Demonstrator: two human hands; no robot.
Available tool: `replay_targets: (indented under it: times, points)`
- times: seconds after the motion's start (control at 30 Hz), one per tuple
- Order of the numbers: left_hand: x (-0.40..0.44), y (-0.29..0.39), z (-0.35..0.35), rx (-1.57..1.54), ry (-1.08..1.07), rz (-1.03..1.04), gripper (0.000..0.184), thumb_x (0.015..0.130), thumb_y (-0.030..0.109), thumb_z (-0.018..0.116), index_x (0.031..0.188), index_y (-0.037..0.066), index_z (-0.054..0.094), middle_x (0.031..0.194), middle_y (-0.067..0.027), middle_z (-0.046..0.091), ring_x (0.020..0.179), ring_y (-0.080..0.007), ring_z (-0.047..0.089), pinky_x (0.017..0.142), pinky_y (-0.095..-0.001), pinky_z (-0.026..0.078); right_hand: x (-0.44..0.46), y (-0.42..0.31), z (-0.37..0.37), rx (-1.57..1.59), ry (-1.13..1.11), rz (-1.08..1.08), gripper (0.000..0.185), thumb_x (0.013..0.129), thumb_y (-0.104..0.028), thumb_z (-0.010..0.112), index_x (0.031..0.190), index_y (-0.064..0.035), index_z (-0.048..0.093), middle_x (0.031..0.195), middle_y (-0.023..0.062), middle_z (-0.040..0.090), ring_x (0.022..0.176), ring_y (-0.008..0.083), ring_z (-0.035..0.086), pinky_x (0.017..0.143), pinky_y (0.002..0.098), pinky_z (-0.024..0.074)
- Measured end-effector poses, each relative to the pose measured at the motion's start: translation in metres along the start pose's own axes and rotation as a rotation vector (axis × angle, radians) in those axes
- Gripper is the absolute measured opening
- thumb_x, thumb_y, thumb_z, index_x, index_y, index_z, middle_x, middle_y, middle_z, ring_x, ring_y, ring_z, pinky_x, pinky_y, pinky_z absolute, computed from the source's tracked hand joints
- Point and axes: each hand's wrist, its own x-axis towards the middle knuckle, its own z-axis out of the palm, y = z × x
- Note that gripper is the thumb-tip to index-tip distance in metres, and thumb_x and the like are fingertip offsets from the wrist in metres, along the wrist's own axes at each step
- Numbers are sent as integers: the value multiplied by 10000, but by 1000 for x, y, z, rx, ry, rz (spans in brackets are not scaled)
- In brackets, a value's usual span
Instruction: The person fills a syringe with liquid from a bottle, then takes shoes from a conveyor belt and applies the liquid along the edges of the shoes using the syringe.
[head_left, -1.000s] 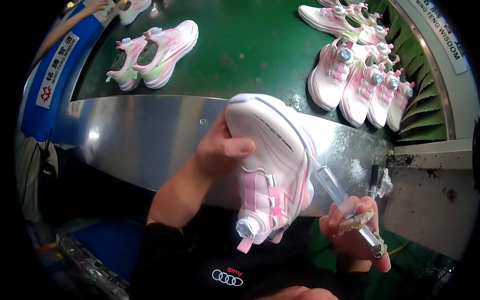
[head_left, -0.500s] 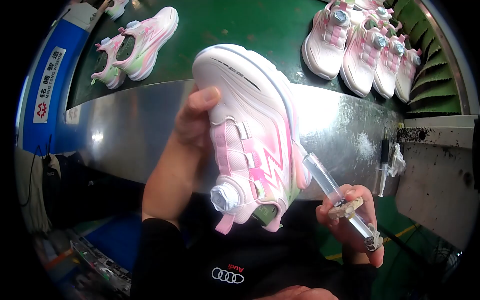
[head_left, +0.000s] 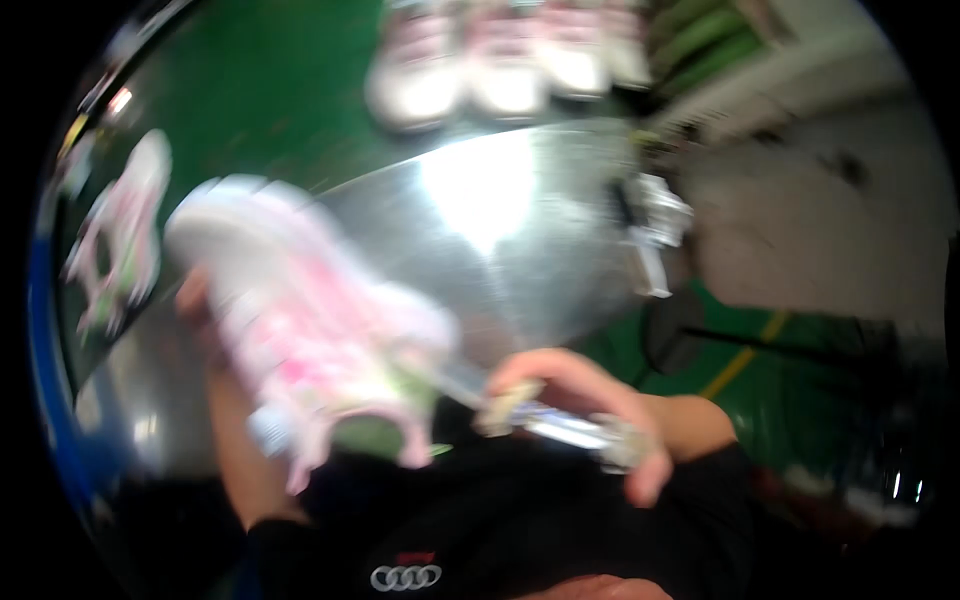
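A white-and-pink sneaker (head_left: 300, 310), smeared by motion, is tilted with its toe up and to the left. My left hand (head_left: 198, 300) is closed on its forefoot from the left side; most of the fingers are behind the shoe. To the right, my right hand (head_left: 600, 400) is wrapped round a clear syringe (head_left: 565, 427) with pale, crusted grips. The syringe's front end points at the shoe's heel side; blur hides whether its tip touches. A dial (head_left: 268, 430) sits low on the shoe, near the pink-edged collar opening.
Several similar sneakers (head_left: 505, 70) stand on the green surface (head_left: 270, 90) at the back. More shoes (head_left: 125, 235) lie at the left. A metal ledge (head_left: 400, 230) runs across the front. Another syringe (head_left: 648, 262) and a crumpled white wad (head_left: 660, 210) lie at its right end.
The view has turned to the right and blurred, so the background shoes and ledge shift left. The sneaker also appears further left and lower. Both hands keep their holds.
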Motion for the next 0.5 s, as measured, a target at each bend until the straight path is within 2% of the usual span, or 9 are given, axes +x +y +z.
replay_targets:
  times: [0.13, 0.23, 0.3, 0.4, 0.5]
  points:
    - [11, -14, 3, 85, -111, 24, 668, 808, 391, 623, 1359, 72, 424, 1330, -146, 495, 1216, -305, 487, 1046, -480, 381, -6, 9, -9, -55, -56, -81, 1077, 672, -486, 786, 1430, 18, 210, 1345, 127, 382, 1256, 203, 387, 1057, 338, 292]
    - [15, -22, -1, 67, -202, 26, 703, 805, 431, 619, 1389, 104, 405, 1381, -130, 463, 1267, -308, 449, 1083, -498, 343, -8, 6, -12, -12, -44, -74, 1050, 669, -463, 789, 1418, 19, 233, 1333, 116, 393, 1252, 202, 389, 1062, 340, 287]
    - [20, -18, -11, -85, -106, -143, 691, 798, 437, 625, 1368, 98, 431, 1360, -133, 483, 1247, -305, 470, 1070, -492, 362, -11, 8, -15, -9, -36, -86, 1037, 671, -447, 787, 1416, 19, 236, 1331, 116, 395, 1253, 202, 387, 1063, 339, 285]
    - [5, -4, 0, 90, 76, -124, 666, 786, 445, 636, 1326, 90, 475, 1310, -132, 528, 1202, -300, 512, 1040, -483, 400, -13, 9, -5, -8, -30, -89, 1048, 668, -456, 791, 1411, 32, 235, 1335, 122, 387, 1246, 203, 387, 1059, 341, 288]
    - [10, -10, 6, 128, 82, -128, 655, 780, 446, 642, 1305, 86, 488, 1282, -129, 545, 1176, -298, 529, 1021, -481, 417, -20, 7, -6, -11, -1, -57, 1097, 660, -498, 807, 1406, 58, 227, 1345, 135, 370, 1234, 204, 391, 1049, 350, 294]
